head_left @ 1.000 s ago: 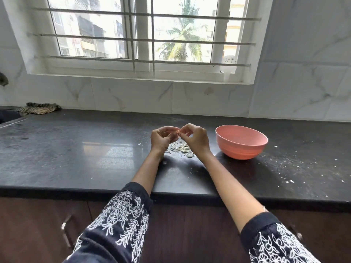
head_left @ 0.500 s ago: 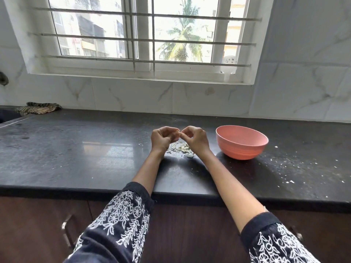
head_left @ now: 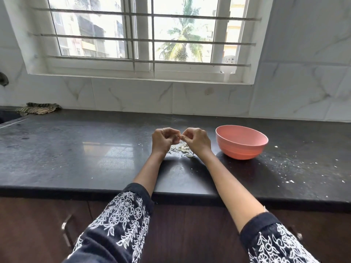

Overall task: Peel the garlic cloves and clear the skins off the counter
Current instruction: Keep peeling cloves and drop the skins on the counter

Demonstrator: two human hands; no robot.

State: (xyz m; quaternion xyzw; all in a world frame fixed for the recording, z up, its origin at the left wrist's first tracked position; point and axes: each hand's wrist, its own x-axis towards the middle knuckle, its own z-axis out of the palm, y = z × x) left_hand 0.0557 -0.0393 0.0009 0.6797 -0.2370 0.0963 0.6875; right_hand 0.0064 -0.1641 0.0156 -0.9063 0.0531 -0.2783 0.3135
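My left hand (head_left: 163, 139) and my right hand (head_left: 196, 140) are raised just above the black counter (head_left: 76, 154), fingertips meeting. Between them they pinch a small pale garlic clove (head_left: 179, 137), mostly hidden by the curled fingers. Under and behind the hands lies a small heap of papery garlic skins (head_left: 181, 149). A pink bowl (head_left: 241, 142) stands on the counter just right of my right hand; its inside is not visible from here.
White crumbs and skin flecks (head_left: 290, 168) are scattered over the counter right of the bowl. A striped cloth (head_left: 38, 108) lies at the far left by the wall. A barred window is behind, and dark cabinet doors (head_left: 47, 224) sit below the counter edge.
The hands have stayed in the same spot, with only small finger movements on the clove. The bowl and the heap of skins have not moved.
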